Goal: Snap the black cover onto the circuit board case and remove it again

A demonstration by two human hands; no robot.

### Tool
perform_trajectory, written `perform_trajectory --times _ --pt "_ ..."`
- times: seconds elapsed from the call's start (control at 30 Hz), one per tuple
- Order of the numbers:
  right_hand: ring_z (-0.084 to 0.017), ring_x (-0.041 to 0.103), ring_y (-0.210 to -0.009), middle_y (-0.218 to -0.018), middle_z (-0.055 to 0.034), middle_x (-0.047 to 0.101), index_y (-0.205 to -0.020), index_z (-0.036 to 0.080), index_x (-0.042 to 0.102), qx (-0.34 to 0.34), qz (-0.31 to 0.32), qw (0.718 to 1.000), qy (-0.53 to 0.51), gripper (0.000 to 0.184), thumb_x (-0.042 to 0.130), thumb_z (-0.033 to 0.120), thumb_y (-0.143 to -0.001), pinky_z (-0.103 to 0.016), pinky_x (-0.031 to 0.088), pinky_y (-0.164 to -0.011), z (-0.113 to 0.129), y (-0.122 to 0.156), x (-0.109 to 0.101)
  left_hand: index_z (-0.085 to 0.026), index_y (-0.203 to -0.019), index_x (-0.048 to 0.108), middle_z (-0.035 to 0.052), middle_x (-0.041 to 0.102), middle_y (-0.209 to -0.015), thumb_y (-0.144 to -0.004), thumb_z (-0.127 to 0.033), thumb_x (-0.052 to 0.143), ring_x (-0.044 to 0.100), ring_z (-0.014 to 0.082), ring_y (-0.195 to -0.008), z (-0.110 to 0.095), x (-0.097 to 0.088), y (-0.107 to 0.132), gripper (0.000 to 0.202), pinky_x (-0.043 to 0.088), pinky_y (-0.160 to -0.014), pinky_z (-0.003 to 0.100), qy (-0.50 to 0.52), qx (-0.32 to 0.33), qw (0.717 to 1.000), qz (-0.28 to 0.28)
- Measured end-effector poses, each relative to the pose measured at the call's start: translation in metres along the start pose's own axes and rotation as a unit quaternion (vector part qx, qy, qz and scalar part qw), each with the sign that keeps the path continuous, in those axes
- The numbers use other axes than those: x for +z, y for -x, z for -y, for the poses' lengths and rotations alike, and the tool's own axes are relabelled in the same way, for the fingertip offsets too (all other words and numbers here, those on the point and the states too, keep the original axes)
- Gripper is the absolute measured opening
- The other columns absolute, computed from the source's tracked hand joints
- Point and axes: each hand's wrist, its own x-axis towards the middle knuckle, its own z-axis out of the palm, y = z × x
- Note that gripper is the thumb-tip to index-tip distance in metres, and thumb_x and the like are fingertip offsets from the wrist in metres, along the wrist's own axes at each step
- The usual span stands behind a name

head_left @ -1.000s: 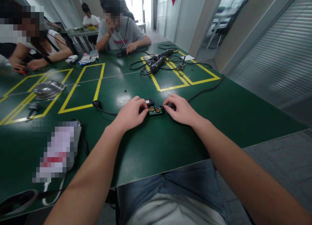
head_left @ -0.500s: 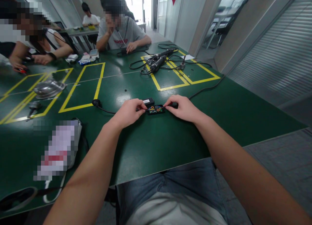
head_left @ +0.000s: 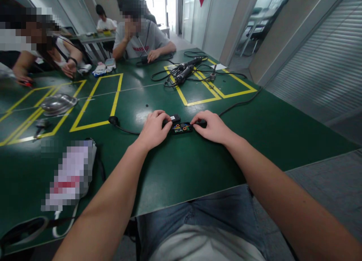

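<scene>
An open black plastic case (head_left: pixel 182 132) lies on the green table, with a small circuit board (head_left: pixel 181 127), coloured wires and round copper-coloured parts showing inside. My right hand (head_left: pixel 210 126) pinches at the case's right end, where a black cable runs in; whether its fingertips grip the wire or the case wall is too small to tell. Just behind the case sits a ribbed black cover (head_left: pixel 175 118) with a white label. My left hand (head_left: pixel 156 128) has its fingers curled around the cover's left end, its thumb near the case's left edge.
A cable with a black plug (head_left: pixel 113 120) extends left. Black power screwdrivers (head_left: pixel 183 73) and coiled cords lie at the back right. On the left are a clear dish (head_left: pixel 59 104), a metal part (head_left: pixel 41 126) and a blurred package (head_left: pixel 69 174). Co-workers sit across the table.
My left hand has left the case's left end and shifted up to the black cover. My right hand stays at the case's right end. A co-worker's hand at left has moved rightward.
</scene>
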Motion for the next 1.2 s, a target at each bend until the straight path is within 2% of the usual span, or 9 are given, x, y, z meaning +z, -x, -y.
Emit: perform_trajectory --times 0.1,0.2,0.4,0.6,0.67,0.77,0.9,1.03,1.2 --pt "-0.029 0.069 -0.096 -0.097 -0.0057 0.082 -0.092 0.027 0.079 -0.002 0.001 1.000 0.009 0.013 0.069 0.020 -0.088 -0.045 0.054 -0.092 0.003 0.000 0.000 -0.020 -0.146 0.073 0.0148 0.074 -0.153 -0.110 -0.027 0.058 0.065 0.0351 -0.143 0.003 0.002 -0.002 0.040 0.049 -0.125 0.055 0.007 -0.020 0.999 0.024" --pt "-0.030 0.069 -0.097 -0.099 -0.0064 0.082 -0.093 0.026 0.078 0.002 0.004 1.000 0.009 0.011 0.069 0.020 -0.089 -0.046 0.054 -0.093 0.006 0.000 -0.001 -0.021 -0.157 0.068 0.0127 0.080 -0.145 -0.107 -0.028 0.068 0.072 0.0342 -0.136 0.002 -0.003 -0.002 0.051 0.053 -0.122 0.052 0.010 -0.042 0.999 0.020" --pt "-0.030 0.070 -0.098 -0.100 -0.0070 0.081 -0.096 0.025 0.077 0.022 0.006 1.000 0.004 0.010 0.069 0.023 -0.090 -0.046 0.053 -0.093 0.007 -0.001 -0.003 -0.023 -0.140 0.083 0.0151 0.084 -0.137 -0.110 -0.030 0.064 0.077 0.0383 -0.125 -0.006 -0.011 0.003 0.037 0.059 -0.109 0.053 -0.085 -0.057 0.995 0.020" --pt "-0.031 0.069 -0.098 -0.100 -0.0078 0.081 -0.097 0.025 0.078 0.024 0.022 0.999 0.014 0.012 0.069 0.026 -0.090 -0.047 0.054 -0.094 0.006 -0.001 -0.002 -0.024 -0.134 0.085 0.0156 0.086 -0.121 -0.105 -0.031 0.072 0.078 0.0396 -0.113 -0.005 -0.011 0.004 0.033 0.063 -0.098 0.053 -0.116 -0.088 0.989 -0.006" --pt "-0.031 0.069 -0.098 -0.101 -0.0076 0.082 -0.098 0.025 0.079 0.028 0.021 0.999 0.014 0.013 0.068 0.025 -0.090 -0.047 0.054 -0.094 0.005 -0.001 -0.002 -0.023 -0.136 0.083 0.0151 0.086 -0.123 -0.106 -0.028 0.070 0.077 0.0383 -0.115 -0.005 -0.011 0.004 0.033 0.062 -0.101 0.054 -0.101 -0.059 0.993 -0.024" --pt "-0.030 0.069 -0.099 -0.101 -0.0072 0.082 -0.099 0.025 0.080 0.036 0.019 0.999 0.016 0.017 0.065 0.023 -0.091 -0.046 0.053 -0.094 0.003 -0.002 -0.002 -0.021 -0.142 0.079 0.0138 0.083 -0.134 -0.109 -0.027 0.066 0.074 0.0341 -0.124 -0.009 -0.010 0.005 0.036 0.058 -0.112 0.052 -0.042 0.044 0.998 -0.033" --pt "-0.030 0.069 -0.099 -0.102 -0.0080 0.083 -0.103 0.024 0.081 0.051 0.011 0.998 0.022 0.024 0.058 0.026 -0.100 -0.044 0.052 -0.093 0.002 -0.004 0.001 -0.024 -0.141 0.079 0.0114 0.082 -0.137 -0.110 -0.029 0.065 0.074 0.0301 -0.123 -0.011 -0.004 0.006 0.035 0.058 -0.113 0.050 0.014 0.142 0.990 0.011" --pt "-0.030 0.069 -0.099 -0.105 -0.0090 0.083 -0.104 0.024 0.084 0.054 0.017 0.998 0.041 0.032 0.054 0.036 -0.108 -0.044 0.049 -0.092 0.002 -0.005 0.004 -0.023 -0.138 0.083 0.0121 0.082 -0.134 -0.110 -0.029 0.066 0.075 0.0304 -0.120 -0.008 0.001 0.005 0.034 0.059 -0.111 0.050 0.005 0.163 0.986 0.045" --pt "-0.029 0.069 -0.098 -0.102 -0.0079 0.081 -0.110 0.028 0.087 0.081 0.030 0.995 0.056 0.030 0.061 0.043 -0.106 -0.044 0.048 -0.091 0.003 -0.008 0.008 -0.024 -0.139 0.083 0.0121 0.082 -0.133 -0.110 -0.030 0.067 0.076 0.0302 -0.119 -0.006 0.001 0.003 0.034 0.060 -0.112 0.050 0.002 0.163 0.985 0.052"
